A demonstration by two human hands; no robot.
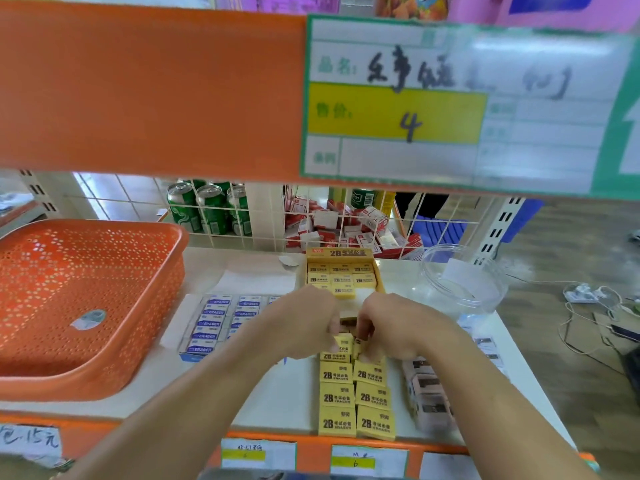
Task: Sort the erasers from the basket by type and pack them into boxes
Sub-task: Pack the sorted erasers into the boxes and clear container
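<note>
Your left hand (304, 327) and right hand (394, 327) had curled fingers (334, 329) pinching small yellow 2B erasers (343, 345); two rows of them lay just below your fingers.

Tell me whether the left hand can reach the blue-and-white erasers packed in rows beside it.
Probably yes: the left hand lies just right of those blue-and-white erasers, nothing standing between. Its grip is on a yellow 2B eraser, which it must release first.

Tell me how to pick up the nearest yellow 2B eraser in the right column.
Probably from the front right: pinch the nearest yellow 2B eraser across its free front and right edges. It lies flat, with neighbours tight behind and left.
</note>
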